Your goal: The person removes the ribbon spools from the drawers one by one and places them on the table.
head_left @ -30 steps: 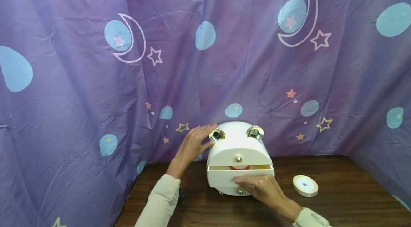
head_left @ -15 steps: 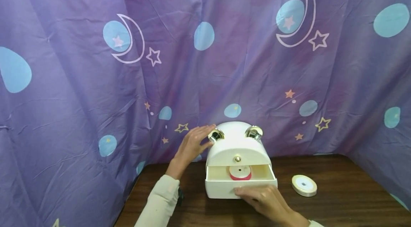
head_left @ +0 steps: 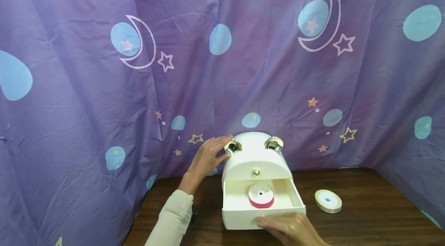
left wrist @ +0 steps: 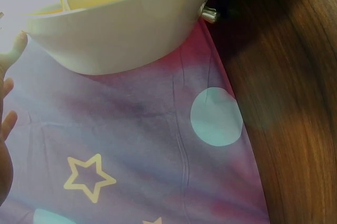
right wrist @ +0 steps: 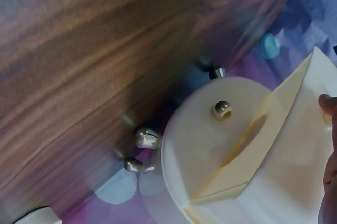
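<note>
A white rounded chest with two gold ears stands on the table, its lower drawer pulled well out. In the drawer lies a spool of pink-red ribbon. My right hand is at the middle of the drawer front and grips the drawer knob, mostly hidden by the fingers. My left hand rests against the chest's left gold ear, fingers extended along it and thumb below. In the left wrist view the thumb reaches the chest's edge. The upper drawer knob is untouched.
A spool of cream ribbon lies on the dark wooden table right of the chest. A purple curtain with moons and stars hangs behind. A small dark thing shows beside the left sleeve.
The lower drawer has slid out toward me with my right hand, from a narrow gap to wide, bringing the pink-red ribbon spool into full view. My left hand has stayed at the ear.
</note>
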Tool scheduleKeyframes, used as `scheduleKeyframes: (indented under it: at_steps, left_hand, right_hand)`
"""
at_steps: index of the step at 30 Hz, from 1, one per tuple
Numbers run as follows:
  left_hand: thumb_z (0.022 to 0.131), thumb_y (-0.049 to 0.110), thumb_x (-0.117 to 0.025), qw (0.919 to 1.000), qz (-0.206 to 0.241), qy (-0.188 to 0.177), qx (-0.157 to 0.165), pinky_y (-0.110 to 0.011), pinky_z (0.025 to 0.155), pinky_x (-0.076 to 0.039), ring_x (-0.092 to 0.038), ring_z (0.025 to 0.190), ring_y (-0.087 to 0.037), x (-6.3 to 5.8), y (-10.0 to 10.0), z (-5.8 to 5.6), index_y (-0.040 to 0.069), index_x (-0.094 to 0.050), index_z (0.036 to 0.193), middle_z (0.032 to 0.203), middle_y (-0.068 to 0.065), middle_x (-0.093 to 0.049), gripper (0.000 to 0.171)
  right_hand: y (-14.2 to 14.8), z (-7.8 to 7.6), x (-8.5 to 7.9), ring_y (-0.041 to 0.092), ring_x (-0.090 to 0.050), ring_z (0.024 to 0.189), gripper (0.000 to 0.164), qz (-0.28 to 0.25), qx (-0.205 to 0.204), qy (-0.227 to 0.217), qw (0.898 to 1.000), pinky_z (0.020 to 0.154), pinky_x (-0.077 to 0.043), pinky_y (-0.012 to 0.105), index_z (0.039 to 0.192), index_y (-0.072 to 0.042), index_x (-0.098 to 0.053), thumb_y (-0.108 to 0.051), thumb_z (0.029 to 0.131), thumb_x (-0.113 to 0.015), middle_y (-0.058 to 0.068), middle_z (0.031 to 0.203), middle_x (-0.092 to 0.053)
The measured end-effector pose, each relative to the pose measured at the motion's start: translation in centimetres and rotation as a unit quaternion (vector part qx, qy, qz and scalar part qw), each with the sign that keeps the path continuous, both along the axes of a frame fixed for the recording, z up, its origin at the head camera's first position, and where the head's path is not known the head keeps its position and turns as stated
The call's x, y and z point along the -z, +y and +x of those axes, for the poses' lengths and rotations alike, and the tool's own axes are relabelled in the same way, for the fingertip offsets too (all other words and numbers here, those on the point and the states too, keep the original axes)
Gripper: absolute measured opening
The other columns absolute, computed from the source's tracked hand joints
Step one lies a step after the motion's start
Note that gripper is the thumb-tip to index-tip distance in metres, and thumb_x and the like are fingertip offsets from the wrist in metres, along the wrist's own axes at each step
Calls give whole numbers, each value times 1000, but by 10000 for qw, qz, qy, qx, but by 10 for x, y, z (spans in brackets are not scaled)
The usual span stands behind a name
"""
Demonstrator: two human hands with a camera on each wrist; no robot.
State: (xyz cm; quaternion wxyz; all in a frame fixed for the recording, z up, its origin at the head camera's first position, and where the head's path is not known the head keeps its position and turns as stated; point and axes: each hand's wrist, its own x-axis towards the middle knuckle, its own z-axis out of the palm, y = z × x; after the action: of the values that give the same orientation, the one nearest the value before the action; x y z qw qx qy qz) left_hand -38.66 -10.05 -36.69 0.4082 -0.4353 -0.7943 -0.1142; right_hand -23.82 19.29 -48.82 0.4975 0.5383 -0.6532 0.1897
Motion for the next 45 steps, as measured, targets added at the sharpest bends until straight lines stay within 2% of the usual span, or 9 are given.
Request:
scheduleKeyframes:
  at_steps: [3, 9, 20, 28, 37, 45]
  left_hand:
    - [84, 22, -89, 10000, 52, 3, 56, -48, 111, -50, -64, 128, -23, 0, 0, 0, 11, -60, 147, 144, -4, -64, 71]
    - [84, 21, -89, 9999, 71, -43, 93, -43, 114, -47, -64, 128, -23, 1, 1, -1, 11, -60, 147, 144, -4, -64, 70]
    - [85, 23, -88, 9999, 42, -118, 7, -41, 116, -45, -62, 130, -22, 1, 0, 1, 11, -59, 148, 145, -3, -63, 71]
    - [84, 22, -89, 9999, 49, -112, 20, -42, 116, -46, -63, 130, -23, 1, 1, 2, 10, -59, 148, 145, -4, -63, 71]
    - [83, 20, -90, 9999, 75, -37, 62, -43, 114, -48, -64, 128, -24, 3, 1, 2, 10, -60, 146, 143, -6, -64, 71]
    - [83, 20, -90, 9999, 114, 7, 71, -46, 112, -50, -64, 127, -24, 1, 2, 2, 10, -60, 146, 143, -6, -64, 71]
  right_hand:
    - [-1, 4, 0, 5, -75, 88, 21, 66, -85, -24, 9999, 73, -61, 18, 111, -15, -80, -24, 106, -63, -4, 106, -80]
    - [-1, 10, 3, 6, -76, 89, 21, 14, 1, -76, 10000, 73, -61, 18, 110, -15, -80, -24, 107, -62, -3, 106, -80]
    - [0, 10, 5, 7, -75, 96, 20, 197, 1, -143, 9997, 78, -61, 18, 119, -16, -78, -22, 105, -65, -2, 115, -78]
    - [-2, 12, 5, 7, -76, 94, 21, 132, 49, -109, 9998, 76, -61, 17, 116, -15, -79, -23, 106, -63, -3, 112, -79]
    - [1, 13, 8, 6, -75, 98, 22, 179, 6, -223, 9996, 79, -60, 16, 120, -15, -77, -22, 106, -63, -3, 116, -78]
    - [-1, 13, 3, 6, -76, 91, 21, 61, 97, 62, 9999, 73, -60, 16, 115, -14, -79, -22, 105, -62, -2, 110, -79]
